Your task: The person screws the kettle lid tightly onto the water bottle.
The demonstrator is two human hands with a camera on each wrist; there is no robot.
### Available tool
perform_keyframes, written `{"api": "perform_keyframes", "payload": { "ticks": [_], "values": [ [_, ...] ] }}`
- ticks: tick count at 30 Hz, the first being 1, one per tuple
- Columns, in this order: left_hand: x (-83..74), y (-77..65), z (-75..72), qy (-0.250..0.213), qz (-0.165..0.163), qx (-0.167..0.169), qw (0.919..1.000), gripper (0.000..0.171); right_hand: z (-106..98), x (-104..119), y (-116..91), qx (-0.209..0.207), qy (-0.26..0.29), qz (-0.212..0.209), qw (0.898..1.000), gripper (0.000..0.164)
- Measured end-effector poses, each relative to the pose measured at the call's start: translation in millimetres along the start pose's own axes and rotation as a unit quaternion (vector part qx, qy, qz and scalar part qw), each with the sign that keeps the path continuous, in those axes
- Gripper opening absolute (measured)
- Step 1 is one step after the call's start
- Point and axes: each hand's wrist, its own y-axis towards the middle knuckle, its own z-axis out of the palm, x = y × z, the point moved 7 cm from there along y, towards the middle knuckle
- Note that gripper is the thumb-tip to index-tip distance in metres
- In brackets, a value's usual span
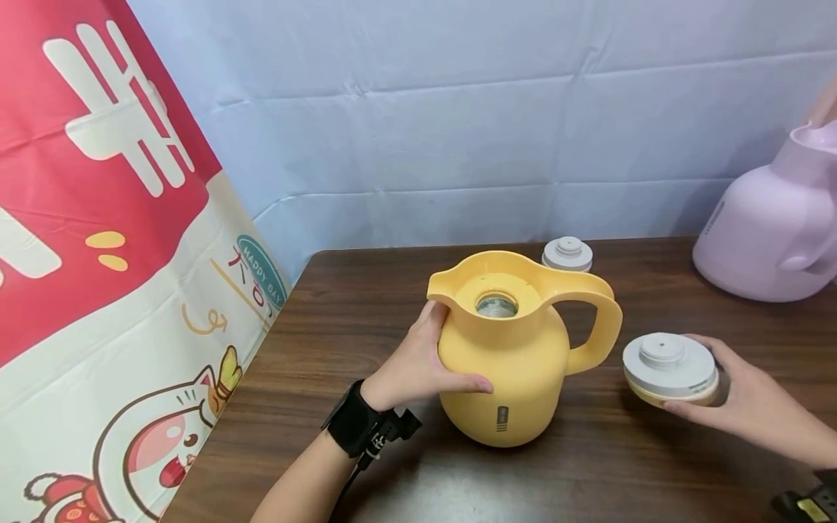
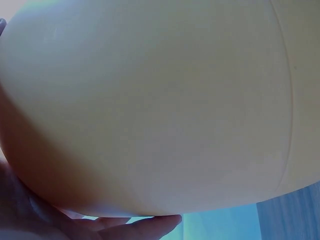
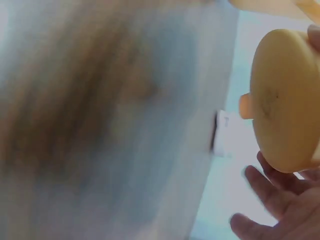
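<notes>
A yellow thermos jug (image 1: 506,378) stands upright on the table, its mouth uncovered and its handle to the right. My left hand (image 1: 434,363) grips its body from the left, thumb across the front. In the left wrist view the jug's pale wall (image 2: 165,110) fills most of the picture, with fingers (image 2: 150,227) along its lower edge. To the right of the handle, my right hand (image 1: 735,388) holds a jug lid (image 1: 667,367) by its side, white stopper part upward. The right wrist view shows the lid's yellow outer face (image 3: 282,100) with a small tab.
Behind the yellow jug stands a white stopper-like piece (image 1: 567,254), partly hidden by it. A lilac jug (image 1: 761,225) is at the back right. The dark wooden table (image 1: 353,312) ends at a pale blue cloth (image 1: 418,131); a printed red and white cloth (image 1: 131,290) hangs at the left.
</notes>
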Motion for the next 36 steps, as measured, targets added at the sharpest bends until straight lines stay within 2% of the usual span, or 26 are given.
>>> {"api": "perform_keyframes", "payload": {
  "ticks": [2,6,8,11,14,17,18,19,22,24,29,33,36],
  "values": [
    [0.0,0.0,0.2,-0.002,0.001,0.001,1.0,0.112,-8,0,1,-0.01,0.012,0.004,1.0,0.093],
    [0.4,-0.2,0.0,-0.003,0.001,-0.001,1.0,0.111,-29,4,7,-0.057,0.061,0.002,0.997,0.091],
    [1.7,0.7,-0.2,0.0,0.0,-0.003,1.0,0.111,-39,8,15,-0.081,0.11,-0.011,0.991,0.088],
    [3.1,1.9,-0.4,-0.001,0.001,-0.004,1.0,0.11,-51,17,29,-0.101,0.203,-0.048,0.973,0.086],
    [4.5,3.3,-1.3,-0.005,0.005,-0.007,1.0,0.111,-61,27,46,-0.103,0.328,-0.099,0.934,0.086],
    [6.4,4.9,-2.3,-0.005,0.006,-0.011,0.9999,0.111,-70,36,60,-0.097,0.384,-0.128,0.909,0.082],
    [7.1,5.5,-2.4,-0.005,0.006,-0.011,0.9999,0.11,-73,40,64,-0.096,0.392,-0.134,0.905,0.081],
    [7.8,6.1,-2.6,-0.005,0.006,-0.012,0.9999,0.11,-76,43,69,-0.097,0.385,-0.135,0.908,0.081],
    [9.3,7.7,-2.8,-0.005,0.005,-0.011,0.9999,0.109,-84,55,80,-0.103,0.337,-0.132,0.926,0.082],
    [9.8,8.0,-2.8,-0.004,0.004,-0.011,0.9999,0.109,-89,66,87,-0.101,0.326,-0.14,0.93,0.083],
    [11.2,8.5,-2.9,-0.001,0.0,-0.011,0.9999,0.109,-101,97,103,-0.076,0.377,-0.186,0.904,0.082],
    [11.8,9.1,-3.2,-0.001,0.001,-0.013,0.9999,0.109,-108,121,115,-0.06,0.37,-0.213,0.902,0.081],
    [12.3,9.8,-3.6,0.003,0.001,-0.014,0.9999,0.109,-112,143,121,-0.052,0.339,-0.24,0.908,0.077]
  ]
}}
